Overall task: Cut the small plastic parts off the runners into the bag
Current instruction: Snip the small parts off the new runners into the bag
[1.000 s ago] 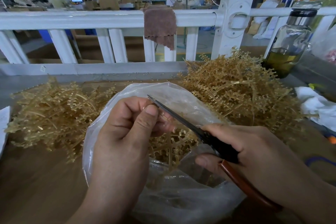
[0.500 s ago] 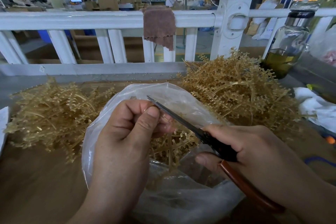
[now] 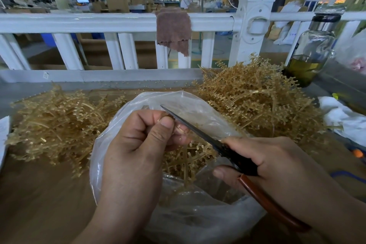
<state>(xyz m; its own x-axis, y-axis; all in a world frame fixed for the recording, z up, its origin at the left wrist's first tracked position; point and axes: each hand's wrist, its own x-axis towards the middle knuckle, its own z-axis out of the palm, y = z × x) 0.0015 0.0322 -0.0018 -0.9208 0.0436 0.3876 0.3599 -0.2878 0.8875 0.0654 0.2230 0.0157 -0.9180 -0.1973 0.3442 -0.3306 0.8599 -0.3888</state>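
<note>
Over the bag, left hand curled tight on a runner, right hand round scissors.

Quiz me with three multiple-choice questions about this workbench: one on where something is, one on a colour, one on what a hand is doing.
1. Where does the brown cloth hang?
A. on a chair back
B. over the white railing
C. on a wall hook

2. What colour is the handle of the scissors?
A. blue
B. yellow
C. reddish brown

3. What is the left hand doing?
A. pinching a runner over the bag
B. lying flat on the table
C. gripping a cup

Answers: 1 B, the cloth is draped over the top rail; 2 C, the handle in the right hand shows reddish brown; 3 A, thumb and fingers clamp the runner beside the blade, over the open bag.
</note>
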